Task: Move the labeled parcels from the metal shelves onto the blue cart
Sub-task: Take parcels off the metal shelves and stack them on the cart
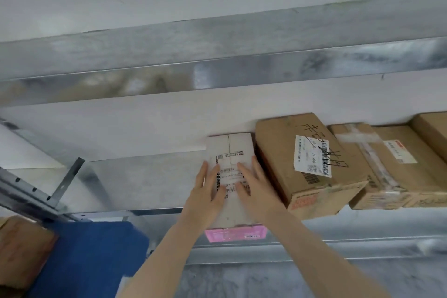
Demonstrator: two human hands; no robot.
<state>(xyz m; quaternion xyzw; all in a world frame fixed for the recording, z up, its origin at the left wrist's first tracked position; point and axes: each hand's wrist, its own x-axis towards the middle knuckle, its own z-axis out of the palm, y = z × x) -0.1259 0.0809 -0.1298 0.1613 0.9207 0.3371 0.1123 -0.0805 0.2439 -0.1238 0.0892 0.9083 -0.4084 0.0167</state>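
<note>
1. White parcel [229,145]: a small, oblong carton with a pale matt top, a centre seam and a printed shipping label [229,173]. The near end face is pink [235,234]. It lies flat on the metal shelf [145,181], and its near end overhangs the front lip.
2. Left hand [205,191]: it lies flat along the parcel's left top edge with the fingers straight, gripping nothing.
3. Right hand [251,191]: it lies flat on the right part of the top with the fingers extended, and likewise grips nothing.
4. Handling, judged: the parcel looks light and stiff-walled, so it should slide easily on the smooth galvanised sheet. Take hold on the two long sides, or under the overhanging pink end. The label film may be slick under the palms.
5. Right neighbour: a brown corrugated carton [278,152] with a white label and black handwriting. It sits just beside the parcel, too close to tell whether they touch, which leaves little finger room on that side.
6. Further right is a brown carton crossed with clear tape [377,172].
7. Blue cart [89,256]: it stands at lower left, below shelf level, with a matt blue deck and a rounded corner.
</note>
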